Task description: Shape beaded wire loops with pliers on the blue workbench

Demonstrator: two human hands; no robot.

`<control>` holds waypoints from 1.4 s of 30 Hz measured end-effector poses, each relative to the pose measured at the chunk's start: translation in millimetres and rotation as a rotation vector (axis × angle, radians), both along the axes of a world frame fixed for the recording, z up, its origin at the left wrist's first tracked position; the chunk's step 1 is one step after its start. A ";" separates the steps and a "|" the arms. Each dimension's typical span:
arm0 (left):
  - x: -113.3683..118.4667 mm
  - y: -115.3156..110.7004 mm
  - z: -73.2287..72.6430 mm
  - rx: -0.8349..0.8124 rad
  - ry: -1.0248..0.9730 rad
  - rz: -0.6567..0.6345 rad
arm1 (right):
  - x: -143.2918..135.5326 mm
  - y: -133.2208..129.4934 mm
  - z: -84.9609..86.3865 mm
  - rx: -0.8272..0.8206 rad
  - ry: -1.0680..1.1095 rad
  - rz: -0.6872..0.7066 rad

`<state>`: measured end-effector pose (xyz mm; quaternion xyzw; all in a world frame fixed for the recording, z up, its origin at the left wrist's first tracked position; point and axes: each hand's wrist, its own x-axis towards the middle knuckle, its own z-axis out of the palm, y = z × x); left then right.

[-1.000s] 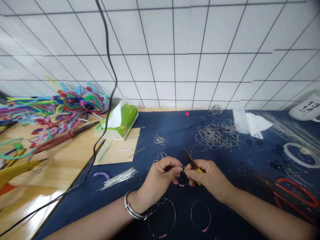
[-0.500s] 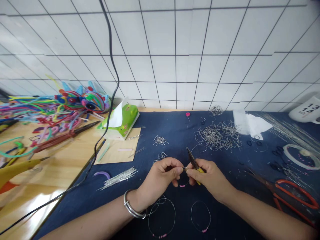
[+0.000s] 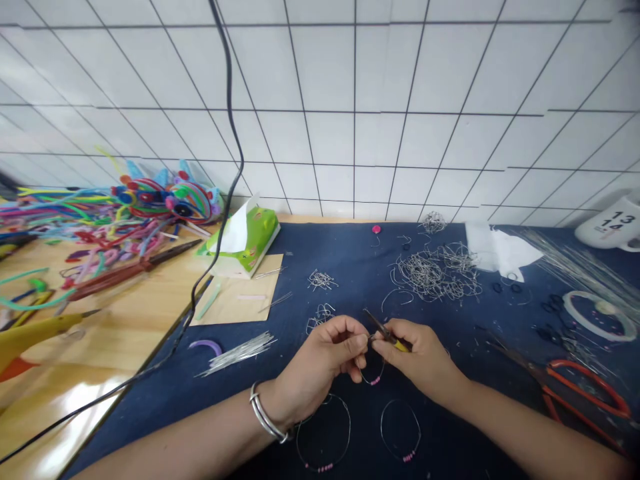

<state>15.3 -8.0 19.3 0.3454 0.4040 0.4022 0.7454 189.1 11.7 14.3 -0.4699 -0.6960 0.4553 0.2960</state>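
Between my hands hangs a small wire loop with pink beads (image 3: 375, 381). My left hand (image 3: 325, 357), a silver bangle at its wrist, pinches the top of this loop. Fingers of my right hand (image 3: 417, 353) close round small pliers (image 3: 384, 328) with yellow handles, and its fingertips meet the wire beside the left fingertips. The pliers' dark jaws point up and to the left. Below the hands, two more beaded wire loops lie on the dark blue cloth, one at the left (image 3: 349, 433) and one at the right (image 3: 419, 427).
Behind the hands lies a tangle of wire (image 3: 435, 272). Red-handled scissors (image 3: 590, 387) are at the right, a white mug (image 3: 610, 223) behind them. At the left are a green tissue pack (image 3: 257, 240), straight wires (image 3: 240, 355), a black cable (image 3: 230, 100) and colourful craft sticks.
The pliers have tilted further left and sunk lower in my right hand. The held beaded loop has swung slightly down and to the right.
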 end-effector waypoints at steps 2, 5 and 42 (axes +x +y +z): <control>0.7 -1.1 -0.2 -0.025 -0.029 0.002 | -0.5 -0.3 0.2 -0.012 0.007 -0.011; 1.3 -1.8 -0.9 -0.067 -0.068 0.000 | -0.6 -0.2 1.3 -0.023 0.012 -0.018; -1.0 0.0 -12.7 0.513 0.562 -0.027 | 2.0 1.3 -2.8 -0.654 0.447 0.078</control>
